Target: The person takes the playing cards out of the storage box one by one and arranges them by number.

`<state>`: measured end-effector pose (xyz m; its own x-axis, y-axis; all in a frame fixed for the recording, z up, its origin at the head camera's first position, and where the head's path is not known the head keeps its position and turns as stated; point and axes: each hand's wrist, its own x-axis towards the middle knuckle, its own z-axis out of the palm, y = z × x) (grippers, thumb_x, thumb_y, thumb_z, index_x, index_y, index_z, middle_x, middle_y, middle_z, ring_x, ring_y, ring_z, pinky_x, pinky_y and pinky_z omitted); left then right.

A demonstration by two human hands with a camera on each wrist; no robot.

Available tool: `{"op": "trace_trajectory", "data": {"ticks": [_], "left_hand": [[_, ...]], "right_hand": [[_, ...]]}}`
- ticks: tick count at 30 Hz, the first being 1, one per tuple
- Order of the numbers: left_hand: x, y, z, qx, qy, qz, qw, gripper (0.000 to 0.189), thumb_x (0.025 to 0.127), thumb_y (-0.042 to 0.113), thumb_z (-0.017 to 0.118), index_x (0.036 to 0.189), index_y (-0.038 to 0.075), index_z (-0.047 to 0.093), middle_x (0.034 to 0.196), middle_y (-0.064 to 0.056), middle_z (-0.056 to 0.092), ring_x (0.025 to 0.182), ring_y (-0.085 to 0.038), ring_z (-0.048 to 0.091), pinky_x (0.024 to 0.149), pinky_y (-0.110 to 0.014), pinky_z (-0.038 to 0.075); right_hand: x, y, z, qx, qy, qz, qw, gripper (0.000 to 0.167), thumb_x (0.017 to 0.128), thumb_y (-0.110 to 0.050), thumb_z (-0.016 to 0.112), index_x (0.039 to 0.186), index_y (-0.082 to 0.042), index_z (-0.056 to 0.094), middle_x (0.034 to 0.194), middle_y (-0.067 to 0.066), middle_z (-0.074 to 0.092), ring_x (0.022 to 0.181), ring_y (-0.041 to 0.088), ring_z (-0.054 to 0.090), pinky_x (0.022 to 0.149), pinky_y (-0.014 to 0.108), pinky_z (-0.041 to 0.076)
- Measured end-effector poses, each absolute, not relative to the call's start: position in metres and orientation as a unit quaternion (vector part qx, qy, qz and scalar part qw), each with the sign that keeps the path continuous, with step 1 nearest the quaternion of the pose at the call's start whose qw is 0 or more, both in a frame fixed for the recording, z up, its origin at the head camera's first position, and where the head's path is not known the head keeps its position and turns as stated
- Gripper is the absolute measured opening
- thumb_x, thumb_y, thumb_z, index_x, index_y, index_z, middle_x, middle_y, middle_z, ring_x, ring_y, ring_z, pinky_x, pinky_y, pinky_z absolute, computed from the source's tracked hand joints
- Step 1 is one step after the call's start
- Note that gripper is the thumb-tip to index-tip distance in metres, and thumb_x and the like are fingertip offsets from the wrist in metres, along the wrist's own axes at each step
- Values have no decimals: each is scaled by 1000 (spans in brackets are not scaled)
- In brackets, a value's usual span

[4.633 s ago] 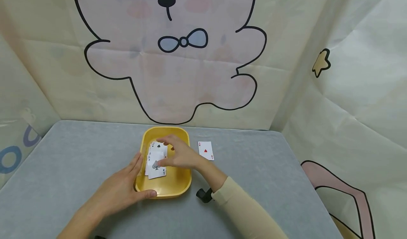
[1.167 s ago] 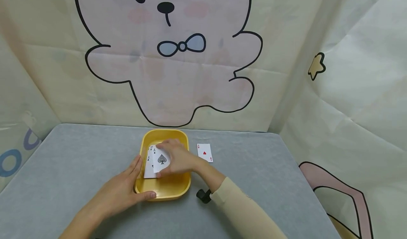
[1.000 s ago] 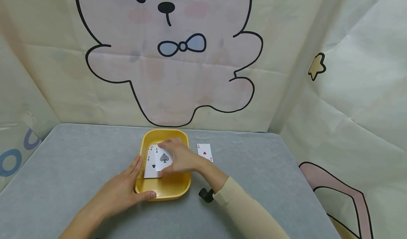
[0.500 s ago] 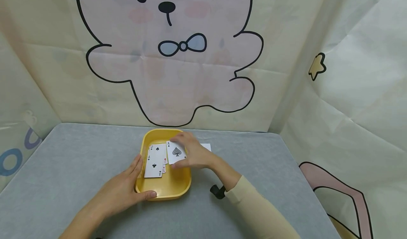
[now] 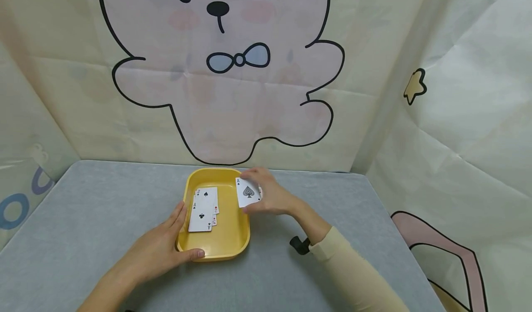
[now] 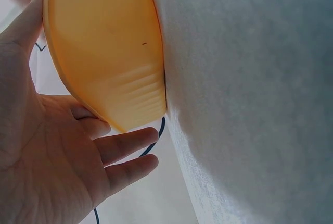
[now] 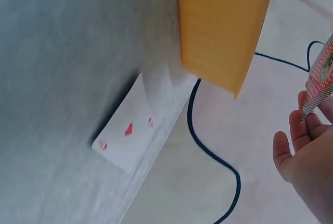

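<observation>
My right hand (image 5: 270,194) pinches a playing card, the ace of spades (image 5: 248,192), by its edges over the right rim of the yellow tray (image 5: 228,238). The card's red patterned back shows in the right wrist view. My left hand (image 5: 160,240) rests against the tray's left side and near rim, its fingers mostly straight. Several cards overlap inside the tray at left: an ace of clubs (image 5: 201,219) lies in front, a two of spades (image 5: 209,194) behind it, and edges of red cards peek out. An ace of hearts (image 7: 125,130) lies on the table beside the tray, mostly hidden behind my right hand in the head view.
A grey cloth covers the table (image 5: 104,201). Pale printed curtains (image 5: 266,113) stand close behind the table's back edge and along both sides. A small black device (image 5: 300,245) sits at my right wrist.
My right hand has lifted the ace of spades from the cards in the tray and carried it right to the tray's right rim. The left hand has stayed at the tray.
</observation>
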<state>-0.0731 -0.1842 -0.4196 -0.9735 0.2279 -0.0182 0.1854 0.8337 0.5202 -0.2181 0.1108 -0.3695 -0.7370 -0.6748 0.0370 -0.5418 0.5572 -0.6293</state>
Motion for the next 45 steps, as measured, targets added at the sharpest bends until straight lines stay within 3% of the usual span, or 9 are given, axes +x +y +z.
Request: {"op": "trace_trajectory", "data": {"ticks": [27, 36, 45], "left_hand": [[-73, -185, -419, 102, 957, 266, 46, 128, 80, 83, 68, 165, -1, 22, 171, -20, 21, 141, -49, 47, 104, -63, 46], [-73, -184, -420, 101, 958, 265, 52, 129, 79, 82, 69, 165, -1, 21, 171, -21, 21, 141, -48, 48, 104, -63, 46], [-74, -185, -420, 96, 957, 266, 59, 130, 79, 83, 68, 166, 0, 20, 172, -20, 20, 140, -48, 48, 103, -63, 46]], "right_hand": [[-241, 174, -381, -289, 903, -301, 102, 91, 72, -30, 91, 151, -7, 53, 154, 11, 43, 136, 30, 41, 108, 53, 40], [-251, 197, -395, -247, 914, -301, 117, 92, 71, -30, 91, 152, -10, 52, 159, 16, 38, 146, 37, 32, 115, 65, 31], [-266, 217, -415, -256, 914, -296, 105, 92, 69, -31, 95, 147, -1, 56, 148, 18, 51, 141, 38, 42, 117, 60, 33]]}}
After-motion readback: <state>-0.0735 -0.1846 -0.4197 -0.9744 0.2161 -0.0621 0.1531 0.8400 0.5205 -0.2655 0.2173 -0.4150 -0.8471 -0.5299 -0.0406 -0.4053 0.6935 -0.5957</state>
